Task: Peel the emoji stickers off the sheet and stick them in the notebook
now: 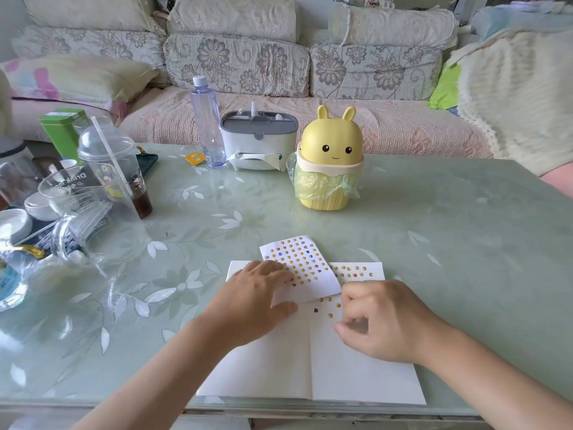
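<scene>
An open white notebook [288, 361] lies flat at the table's near edge. Rows of small emoji stickers [350, 270] sit along the top of its right page, with a few more [330, 315] lower down. The sticker sheet [305, 263], white with many small emoji faces, lies tilted across the notebook's top. My left hand [257, 301] rests on the sheet's lower left part, fingers flat and thumb at its edge. My right hand [383, 318] hovers over the right page with fingers curled, thumb and forefinger close together. Whether they pinch a sticker is hidden.
A yellow bunny-shaped bin [328, 162] with a plastic liner stands behind the notebook. A tissue box [257, 139] and a clear bottle [207, 119] stand farther back. Clear cups [102, 193], bowls and a green tin [63, 128] crowd the left side. A sofa runs behind the table.
</scene>
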The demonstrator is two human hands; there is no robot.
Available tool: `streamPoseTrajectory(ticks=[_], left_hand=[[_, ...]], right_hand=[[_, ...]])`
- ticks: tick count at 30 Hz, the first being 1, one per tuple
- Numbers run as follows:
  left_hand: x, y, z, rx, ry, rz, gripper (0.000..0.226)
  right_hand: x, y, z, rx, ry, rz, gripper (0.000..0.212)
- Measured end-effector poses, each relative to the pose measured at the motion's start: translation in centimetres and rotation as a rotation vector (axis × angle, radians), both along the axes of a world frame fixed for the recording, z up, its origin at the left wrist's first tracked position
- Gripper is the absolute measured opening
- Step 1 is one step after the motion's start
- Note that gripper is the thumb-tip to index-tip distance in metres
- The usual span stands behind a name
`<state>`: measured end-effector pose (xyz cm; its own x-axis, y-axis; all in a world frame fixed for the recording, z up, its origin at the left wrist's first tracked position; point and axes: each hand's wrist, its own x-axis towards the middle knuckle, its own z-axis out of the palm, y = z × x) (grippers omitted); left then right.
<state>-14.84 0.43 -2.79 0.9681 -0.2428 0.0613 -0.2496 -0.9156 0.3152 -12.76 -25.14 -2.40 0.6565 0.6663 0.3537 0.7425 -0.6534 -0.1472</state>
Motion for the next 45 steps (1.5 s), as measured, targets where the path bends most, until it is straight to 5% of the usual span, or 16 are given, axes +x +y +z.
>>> streamPoseTrajectory(ticks=[3,7,11,16,19,23,28,32,35,39,45], left_hand=[[-0.2,-0.3,0.3,-0.04,-0.081,-0.049,0.043],[-0.6,-0.4,0.3,-0.102,-0.112,-0.073,0.039],[-0.7,-0.3,0.2,-0.2,-0.095,-0.039,0.03],[-1.1,-0.7,-0.2,-0.409,-0.11,0.295,0.041],[-1.1,-1.0,1.0,-0.504,0.18,0.521,0.046],[-0.7,0.0,1.5,-1.012,0.428,0.634,0.039],[-0.6,0.1,2.8,-1.572,0.694,0.653,0.004],[-1.0,0.0,3.0,-1.555,0.695,0.537,0.014],[-1.4,-0.3,3.1,-1.491,0.678,0.45,0.015],[-1.7,-0.5,2.9,-1.359,0.558,0.384,0.019],[-2.1,-1.2,2.9,-1.251,0.338,0.394,0.021]], right_hand=[[0.0,0.6,0.6,0.121,0.003,-0.01,0.014],[0.6,2.2,0.9,0.007,-0.069,-0.031,0.04],[1.4,3.9,0.4,-0.024,-0.204,0.0,0.029],[1.9,4.6,0.3,0.013,-0.212,0.023,0.007],[2.1,5.0,-0.1,0.08,-0.173,0.022,0.019],[2.2,5.4,-0.5,0.146,-0.227,0.065,0.018],[1.7,5.9,0.2,0.204,-0.153,0.124,0.01],[1.4,6.3,1.1,0.359,0.184,-0.018,0.027],[1.5,6.9,1.4,0.427,0.188,-0.074,0.015],[1.3,7.6,1.9,0.461,0.191,-0.13,0.025],[1.4,7.5,2.9,0.351,0.163,-0.141,0.021]])
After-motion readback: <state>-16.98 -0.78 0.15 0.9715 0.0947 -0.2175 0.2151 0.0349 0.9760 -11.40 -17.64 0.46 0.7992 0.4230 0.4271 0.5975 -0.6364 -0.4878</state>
